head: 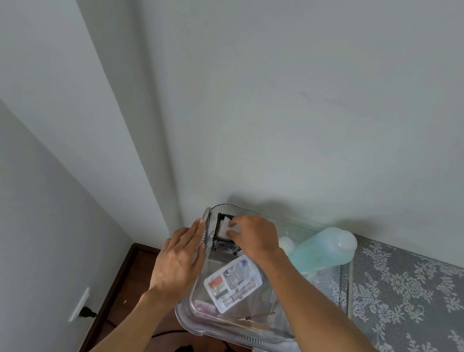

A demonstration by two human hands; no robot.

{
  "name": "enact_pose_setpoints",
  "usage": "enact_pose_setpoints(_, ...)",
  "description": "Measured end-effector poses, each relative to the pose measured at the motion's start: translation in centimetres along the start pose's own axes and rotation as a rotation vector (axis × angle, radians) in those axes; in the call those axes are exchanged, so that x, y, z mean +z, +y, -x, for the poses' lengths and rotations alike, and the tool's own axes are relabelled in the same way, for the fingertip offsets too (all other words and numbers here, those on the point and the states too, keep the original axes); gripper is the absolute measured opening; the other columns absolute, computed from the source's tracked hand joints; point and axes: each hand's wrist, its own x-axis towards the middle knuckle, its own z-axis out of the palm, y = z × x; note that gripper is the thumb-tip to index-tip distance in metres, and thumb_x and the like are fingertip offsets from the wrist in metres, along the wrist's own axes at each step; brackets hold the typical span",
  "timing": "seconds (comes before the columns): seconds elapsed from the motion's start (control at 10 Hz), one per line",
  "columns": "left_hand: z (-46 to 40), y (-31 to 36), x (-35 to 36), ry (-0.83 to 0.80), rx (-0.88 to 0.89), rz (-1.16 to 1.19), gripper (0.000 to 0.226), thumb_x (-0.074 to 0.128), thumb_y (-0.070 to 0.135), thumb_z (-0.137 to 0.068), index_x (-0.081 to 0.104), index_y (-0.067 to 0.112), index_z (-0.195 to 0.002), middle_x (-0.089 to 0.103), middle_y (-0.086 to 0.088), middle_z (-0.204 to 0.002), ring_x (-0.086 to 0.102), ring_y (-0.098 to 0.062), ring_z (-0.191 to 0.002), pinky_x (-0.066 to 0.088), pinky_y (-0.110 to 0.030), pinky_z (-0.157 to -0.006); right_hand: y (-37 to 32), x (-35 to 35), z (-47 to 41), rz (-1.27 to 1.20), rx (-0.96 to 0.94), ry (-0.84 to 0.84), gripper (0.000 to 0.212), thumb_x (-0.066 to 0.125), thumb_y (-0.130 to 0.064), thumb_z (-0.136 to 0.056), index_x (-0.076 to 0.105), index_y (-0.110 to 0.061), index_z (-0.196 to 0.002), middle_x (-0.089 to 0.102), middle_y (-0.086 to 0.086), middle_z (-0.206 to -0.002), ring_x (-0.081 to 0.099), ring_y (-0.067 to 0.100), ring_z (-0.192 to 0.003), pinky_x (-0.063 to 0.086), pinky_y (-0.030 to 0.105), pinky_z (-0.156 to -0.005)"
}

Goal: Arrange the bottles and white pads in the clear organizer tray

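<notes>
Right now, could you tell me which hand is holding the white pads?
The right hand, pinching the white pads at the black holder; the left hand rests flat against the clear tray's outer wall.

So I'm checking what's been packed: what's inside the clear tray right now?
Inside the clear tray: a black holder with white pads under the right hand, a flat white kit of small tools and a pale blue bottle. The forearm covers the right part.
</notes>
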Motion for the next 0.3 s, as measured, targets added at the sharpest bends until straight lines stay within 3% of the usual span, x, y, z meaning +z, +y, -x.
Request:
enact_pose_setpoints(0.2,0.0,-0.1,0.2,0.011,0.016,-0.017,0.049,0.038,0.029,-0.101,0.039,0.012,-0.147,0.048,-0.003,-0.147,0.046,-0.022,-0.126,0.044,-0.037,-0.102,-0.2,0.0,0.7,-0.043,0.018,-0.025,0.026,0.064,-0.037,-0.096,0.073,-0.026,-0.118,0.076,0.0,-0.115,0.072,0.026,-0.1,0.058,0.039,-0.088)
enact_pose_setpoints(0.3,0.0,0.2,0.1,0.0,-0.019,-0.014,0.049,0.042,0.026,-0.101,0.038,0.012,-0.147,0.049,-0.003,-0.146,0.046,-0.022,-0.124,0.046,-0.04,-0.101,-0.1,-0.5,1.9,-0.109,0.077,0.05,0.027,0.057,-0.033,-0.1,0.071,-0.027,-0.123,0.077,0.001,-0.108,0.072,0.023,-0.089,0.058,0.038,-0.084)
